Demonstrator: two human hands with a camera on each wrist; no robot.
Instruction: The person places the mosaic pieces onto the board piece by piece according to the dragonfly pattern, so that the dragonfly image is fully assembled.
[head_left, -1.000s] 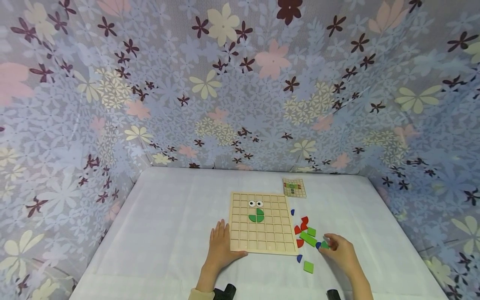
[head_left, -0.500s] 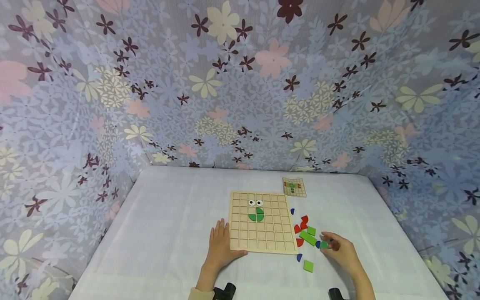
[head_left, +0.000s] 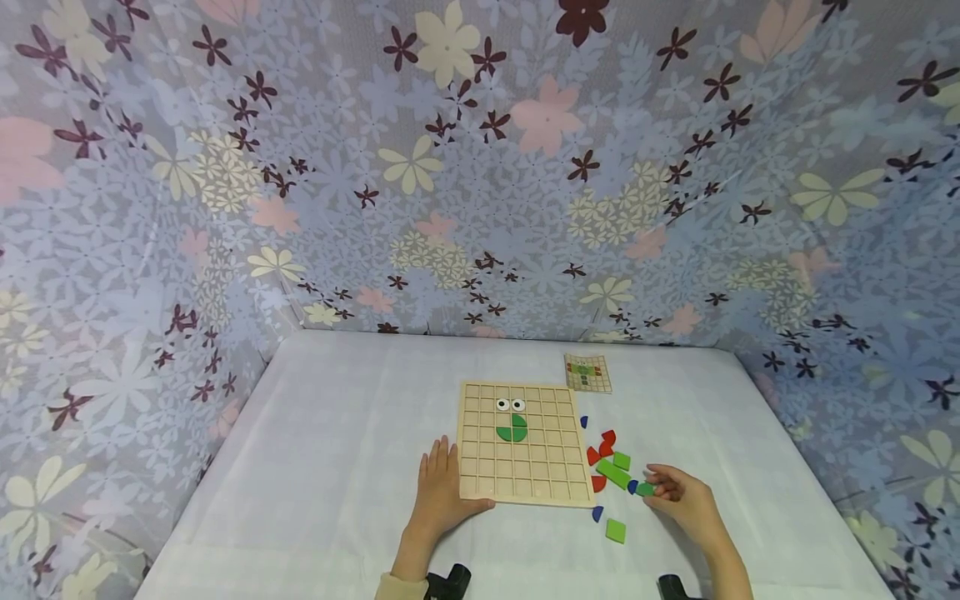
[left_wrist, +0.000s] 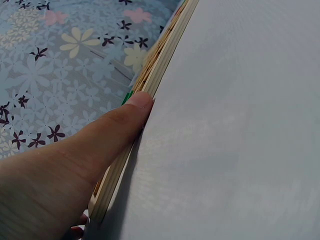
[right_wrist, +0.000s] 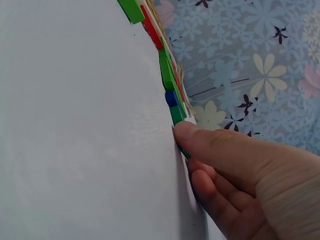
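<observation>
The left hand [head_left: 437, 497] lies with straight fingers along the left edge of a wooden grid board [head_left: 555, 479], its thumb at the near edge. In the left wrist view, that hand's thumb [left_wrist: 107, 136] rests against the board's side [left_wrist: 162, 62]. Two eye discs [head_left: 510, 405] and dark green rounded pieces [head_left: 512, 433] sit in the grid. Right of the board, the right hand [head_left: 692, 508] pinches a dark green piece [head_left: 644, 489] near the cloth, beside a blue piece [head_left: 633, 486]. The right wrist view shows its thumb [right_wrist: 220, 147] over part of the green piece [right_wrist: 177, 114].
Red pieces [head_left: 607, 442], a long light green piece [head_left: 613, 474] and a green square [head_left: 622, 460] lie near the board's right edge. Another green square [head_left: 616, 531] and a blue piece [head_left: 597, 514] are nearer. A small pattern card [head_left: 588, 373] lies behind. Floral fabric [head_left: 480, 167] surrounds the white surface.
The right thumb and fingers have drawn together at the dark green piece, which has shifted slightly. The left hand keeps its place against the board.
</observation>
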